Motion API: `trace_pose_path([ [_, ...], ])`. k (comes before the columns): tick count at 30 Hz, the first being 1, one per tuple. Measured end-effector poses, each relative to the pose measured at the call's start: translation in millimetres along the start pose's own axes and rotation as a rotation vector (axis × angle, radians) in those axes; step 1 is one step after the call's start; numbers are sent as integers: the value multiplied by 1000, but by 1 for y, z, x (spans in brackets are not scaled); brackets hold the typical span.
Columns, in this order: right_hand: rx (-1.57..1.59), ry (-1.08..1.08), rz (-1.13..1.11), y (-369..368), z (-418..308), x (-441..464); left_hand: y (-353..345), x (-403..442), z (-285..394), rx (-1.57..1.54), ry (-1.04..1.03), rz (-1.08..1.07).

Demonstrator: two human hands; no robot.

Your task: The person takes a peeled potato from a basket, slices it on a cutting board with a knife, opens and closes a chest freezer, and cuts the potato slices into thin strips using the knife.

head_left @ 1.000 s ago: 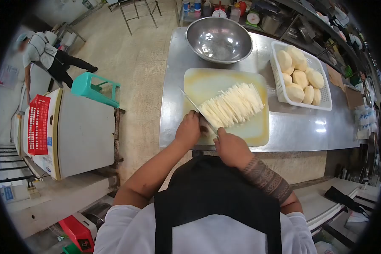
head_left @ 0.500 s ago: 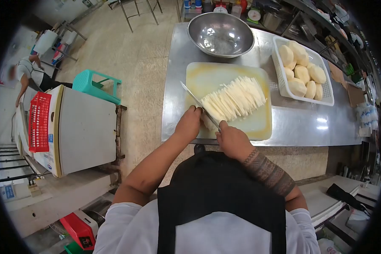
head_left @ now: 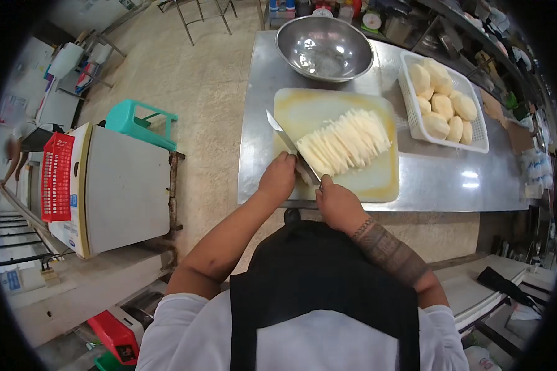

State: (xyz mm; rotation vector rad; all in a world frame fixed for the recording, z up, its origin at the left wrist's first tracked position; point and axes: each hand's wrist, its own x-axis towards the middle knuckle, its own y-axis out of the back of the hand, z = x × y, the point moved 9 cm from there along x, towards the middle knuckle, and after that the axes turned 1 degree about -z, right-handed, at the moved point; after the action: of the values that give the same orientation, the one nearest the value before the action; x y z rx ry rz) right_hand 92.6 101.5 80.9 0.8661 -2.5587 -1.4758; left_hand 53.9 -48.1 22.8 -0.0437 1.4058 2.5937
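My right hand [head_left: 340,207] is closed around the handle of a kitchen knife [head_left: 282,132]. Its blade slants up and left across the cutting board [head_left: 384,185], along the near-left side of a long row of thin pale potato strips [head_left: 346,143]. Left of the blade, my left hand [head_left: 278,177] has its fingers curled at the board's edge against a pale potato piece [head_left: 301,173], mostly hidden by the fingers and knife. A steel mixing bowl [head_left: 325,52] stands beyond the board.
A white plastic basket [head_left: 414,120] of peeled potatoes [head_left: 442,106] stands to the right on the steel table [head_left: 427,179]. Left of the table are a green stool [head_left: 127,123] and a white chest with a red basket [head_left: 57,176] on it. Another person's arm [head_left: 12,164] shows far left.
The knife blade has turned slightly, showing more of its face. Both hands stay nearly in place. The person at far left has moved nearer the red basket, toward the frame's edge.
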Motion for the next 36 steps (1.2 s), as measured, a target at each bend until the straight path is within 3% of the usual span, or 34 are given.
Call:
trace_pose_path([
  [4, -20, 5, -46, 37, -28, -10, -5, -1, -7, 17, -42, 76],
  [7, -10, -55, -7, -9, 3, -2, -8, 0, -9, 8, -36, 64],
  [13, 2, -30, -51, 32, -23, -9, -3, 1, -7, -26, -77, 108],
  [16, 54, -109, -13, -13, 10, 1, -7, 0, -9, -5, -91, 75],
  [21, 41, -50, -15, 23, -14, -5, -7, 1, -14, -35, -106, 122],
  [24, 36, -82, 8, -14, 9, -3, -12, 6, -19, -11, -90, 107],
  [29, 65, -85, -23, 23, -11, 1, -5, 6, -15, -40, -97, 119],
  [33, 88, -173, -30, -16, 9, -4, -9, 8, -21, -13, -76, 96],
  [36, 88, -129, -31, 0, 0, 2, -5, 5, -16, 21, -134, 111],
])
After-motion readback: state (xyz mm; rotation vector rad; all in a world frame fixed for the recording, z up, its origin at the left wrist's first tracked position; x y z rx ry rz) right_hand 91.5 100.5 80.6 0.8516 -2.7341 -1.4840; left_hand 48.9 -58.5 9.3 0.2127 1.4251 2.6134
